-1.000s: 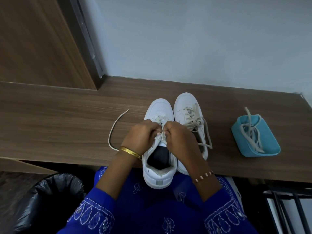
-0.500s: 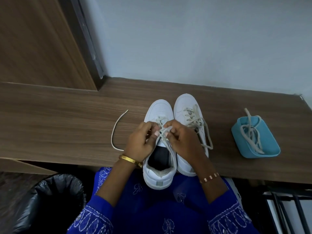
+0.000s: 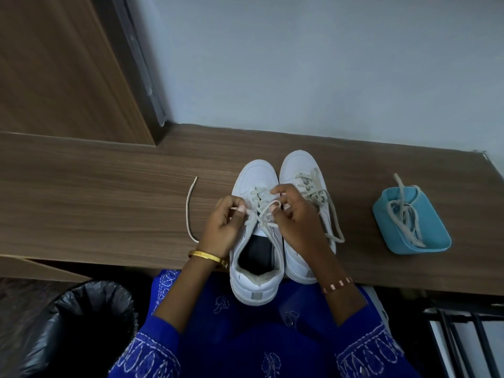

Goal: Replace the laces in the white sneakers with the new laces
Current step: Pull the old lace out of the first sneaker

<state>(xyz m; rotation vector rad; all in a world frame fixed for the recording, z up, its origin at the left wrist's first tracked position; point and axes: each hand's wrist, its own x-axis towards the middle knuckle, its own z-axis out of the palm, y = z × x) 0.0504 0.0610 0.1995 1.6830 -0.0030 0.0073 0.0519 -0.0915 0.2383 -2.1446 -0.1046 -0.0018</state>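
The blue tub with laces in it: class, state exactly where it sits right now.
In the head view, the blue tub sits on the wooden counter at the right, apart from the right sneaker and beyond the right hand.

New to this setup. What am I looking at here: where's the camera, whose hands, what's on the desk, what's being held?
No robot here: a person works with bare hands, and one wide-angle camera on their head looks forward and down.

On the wooden desk two white sneakers stand side by side. The left sneaker hangs partly over the desk edge toward the person's lap; the right sneaker is laced, with its ends loose. A loose lace lies to the left, and a blue tray on the right holds more laces.

The left hand and the right hand each pinch the lace of the left sneaker, apparently at a knot or bow. A bin with a black bag stands at lower left.
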